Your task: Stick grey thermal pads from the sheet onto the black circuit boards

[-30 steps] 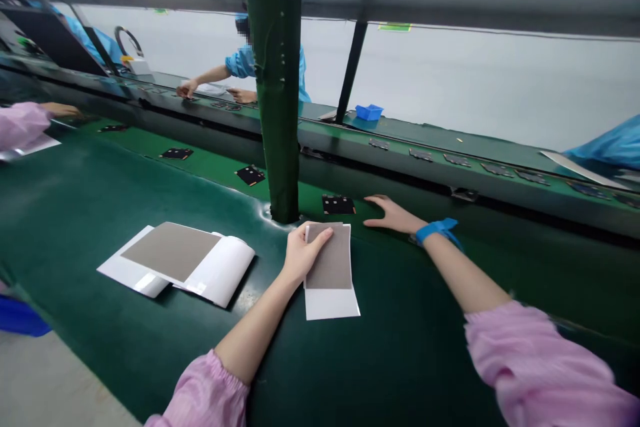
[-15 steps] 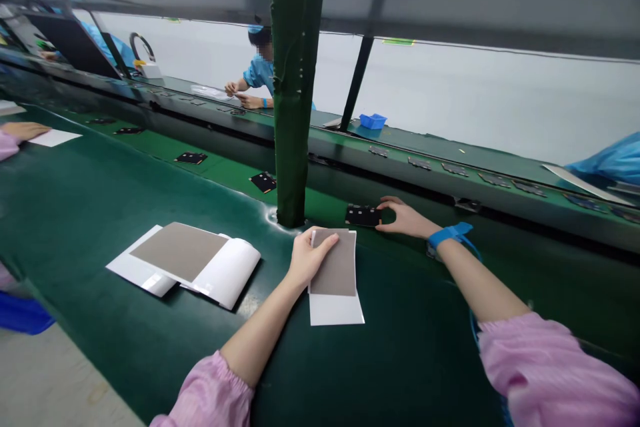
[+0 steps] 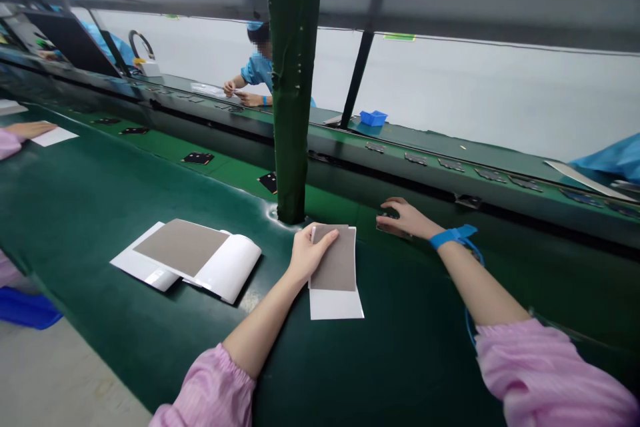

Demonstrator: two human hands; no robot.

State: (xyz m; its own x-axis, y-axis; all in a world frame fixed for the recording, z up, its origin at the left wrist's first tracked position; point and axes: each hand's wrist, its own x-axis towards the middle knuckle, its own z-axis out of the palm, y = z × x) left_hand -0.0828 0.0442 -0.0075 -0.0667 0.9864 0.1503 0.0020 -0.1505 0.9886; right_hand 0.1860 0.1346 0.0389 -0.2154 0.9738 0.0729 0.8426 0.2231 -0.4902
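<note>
My left hand (image 3: 311, 255) grips a grey-brown sheet (image 3: 336, 264) with white backing (image 3: 337, 306), thumb pressed on top, over the green table. Beyond it to the right, my right hand (image 3: 406, 219) wears a blue wrist strap and hovers at the green strip with thumb and fingers apart. A black circuit board (image 3: 394, 232) lies below those fingers, mostly hidden by them. To the left of my left arm, a stack of grey-brown sheets (image 3: 181, 247) rests with curled white paper (image 3: 233, 267).
A green post (image 3: 293, 94) rises from the table's far edge. More black boards (image 3: 198, 158) lie along the green strip (image 3: 230, 170). Across, a person in blue works near a small blue tray (image 3: 373, 118). Another person's hand (image 3: 33, 129) touches white paper at far left.
The black board under my right hand has shifted right, and my fingers no longer pinch its edge. Other boards on the strip also moved right. My left hand keeps its hold.
</note>
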